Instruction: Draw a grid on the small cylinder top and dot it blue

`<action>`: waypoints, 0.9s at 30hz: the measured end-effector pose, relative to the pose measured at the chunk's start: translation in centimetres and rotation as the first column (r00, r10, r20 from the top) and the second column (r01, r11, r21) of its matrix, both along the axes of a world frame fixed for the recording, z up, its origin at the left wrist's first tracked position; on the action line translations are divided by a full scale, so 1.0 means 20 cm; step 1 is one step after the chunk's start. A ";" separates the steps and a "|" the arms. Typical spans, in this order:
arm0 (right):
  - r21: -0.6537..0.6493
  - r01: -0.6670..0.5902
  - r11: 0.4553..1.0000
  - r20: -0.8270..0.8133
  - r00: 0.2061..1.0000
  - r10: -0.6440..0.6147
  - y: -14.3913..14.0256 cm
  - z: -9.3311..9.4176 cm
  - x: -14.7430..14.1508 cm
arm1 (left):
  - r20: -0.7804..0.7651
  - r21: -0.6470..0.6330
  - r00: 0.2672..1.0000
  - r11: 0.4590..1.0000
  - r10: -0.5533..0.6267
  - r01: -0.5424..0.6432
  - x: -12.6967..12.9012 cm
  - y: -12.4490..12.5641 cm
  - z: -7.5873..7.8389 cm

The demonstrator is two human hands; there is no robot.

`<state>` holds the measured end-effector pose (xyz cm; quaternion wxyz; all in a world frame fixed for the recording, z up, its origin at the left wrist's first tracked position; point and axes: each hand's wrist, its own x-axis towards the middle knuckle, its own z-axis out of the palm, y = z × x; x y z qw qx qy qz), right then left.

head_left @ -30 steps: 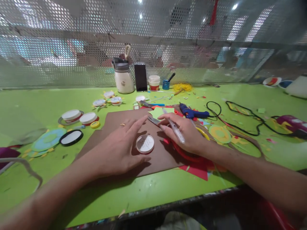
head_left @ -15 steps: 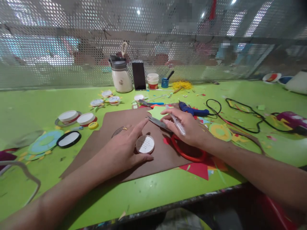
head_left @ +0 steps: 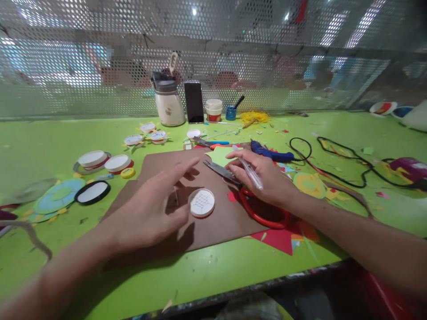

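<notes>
Here, the left grip (head_left: 151, 208) gapes near the disc's (head_left: 202, 202) edge; right grip (head_left: 265, 176) holds a pen (head_left: 251, 171).

The surface (head_left: 216, 271) is lime green, the board (head_left: 165, 162) brown. The white disc (head_left: 202, 202) bears a dark line lattice. The pen (head_left: 252, 174) is clear, the scissors (head_left: 222, 171) red-handled, the glue gun (head_left: 271, 154) blue.

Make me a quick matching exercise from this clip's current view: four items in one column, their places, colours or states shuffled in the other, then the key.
1. Pen
2. White disc with drawn lines
3. Phone
4. Glue gun

A. Standing upright beside the jug
B. Mostly dark blue
C. Held in the right hand
D. On the brown board, near the left hand

Pairs: 1-C, 2-D, 3-A, 4-B
</notes>
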<state>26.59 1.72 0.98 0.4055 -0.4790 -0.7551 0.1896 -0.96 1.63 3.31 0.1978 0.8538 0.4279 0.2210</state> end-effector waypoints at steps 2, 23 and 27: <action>0.002 0.014 1.000 -0.016 1.000 -0.014 0.00 -0.01 0.00 | 0.141 0.019 0.983 0.993 0.115 -0.119 0.01 0.00 0.01; 0.064 0.104 0.992 -0.040 0.994 -0.102 0.03 -0.07 0.08 | 0.191 0.184 0.897 0.883 0.398 -0.431 0.02 0.04 0.05; 0.098 0.092 0.991 -0.035 0.995 -0.089 0.04 -0.06 0.08 | 0.194 0.161 0.894 0.886 0.403 -0.434 0.01 0.05 0.03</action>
